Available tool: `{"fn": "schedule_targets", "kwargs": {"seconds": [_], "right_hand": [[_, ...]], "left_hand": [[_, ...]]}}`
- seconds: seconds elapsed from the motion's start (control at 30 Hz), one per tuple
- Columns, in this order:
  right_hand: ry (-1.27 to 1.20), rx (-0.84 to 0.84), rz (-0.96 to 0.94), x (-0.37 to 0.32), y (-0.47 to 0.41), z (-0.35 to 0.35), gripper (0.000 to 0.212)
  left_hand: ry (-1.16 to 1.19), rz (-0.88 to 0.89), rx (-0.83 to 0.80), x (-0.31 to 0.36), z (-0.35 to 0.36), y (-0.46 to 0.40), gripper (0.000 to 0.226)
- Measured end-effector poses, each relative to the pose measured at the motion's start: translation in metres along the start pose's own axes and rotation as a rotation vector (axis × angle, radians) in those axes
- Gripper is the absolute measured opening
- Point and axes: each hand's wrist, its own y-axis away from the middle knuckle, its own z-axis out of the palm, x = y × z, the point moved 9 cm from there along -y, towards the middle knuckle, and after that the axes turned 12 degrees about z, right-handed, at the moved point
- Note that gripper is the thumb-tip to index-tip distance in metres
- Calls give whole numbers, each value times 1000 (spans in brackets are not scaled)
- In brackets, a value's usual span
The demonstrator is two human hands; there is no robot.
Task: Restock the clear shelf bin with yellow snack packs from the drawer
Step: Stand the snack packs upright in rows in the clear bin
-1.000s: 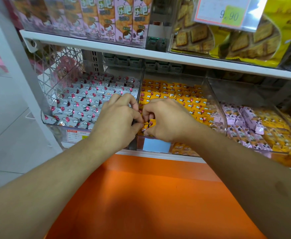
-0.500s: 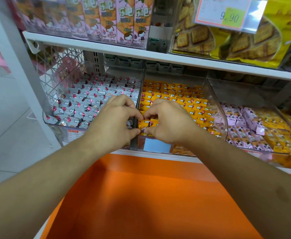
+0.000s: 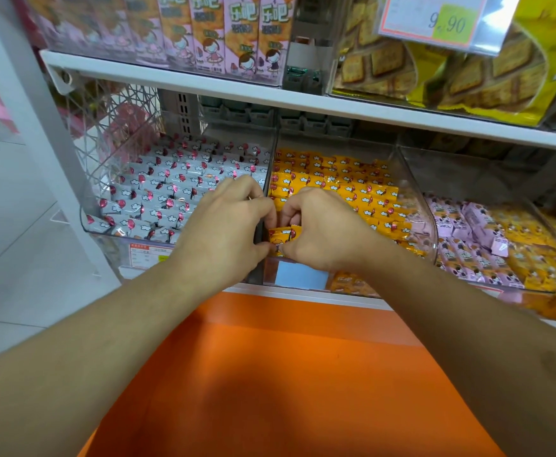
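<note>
The clear shelf bin (image 3: 416, 206) in the middle of the shelf holds neat rows of yellow snack packs (image 3: 346, 179). At its front left corner my left hand (image 3: 224, 232) and my right hand (image 3: 323, 230) meet. Between their fingertips sits one yellow snack pack (image 3: 281, 235), pinched from both sides, just above the bin's front edge. The fingers of both hands are curled around it. The drawer is not in view.
To the left stands a clear bin of grey snack packs (image 3: 171, 192), to the right a bin of pink and yellow packs (image 3: 487, 239). An upper shelf (image 3: 270, 94) carries boxes and biscuit bags with a price tag (image 3: 441, 21). An orange surface (image 3: 286, 374) lies below my arms.
Both hands stay together at the bin's front left corner, with small finger shifts around the yellow pack. The view has moved a little.
</note>
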Motion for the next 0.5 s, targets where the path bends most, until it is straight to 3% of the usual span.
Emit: {"fn": "schedule_targets", "kwargs": {"seconds": [0.5], "right_hand": [[64, 9, -29, 0, -1, -1, 27]], "left_hand": [[67, 37, -29, -5, 1, 3, 16]]}}
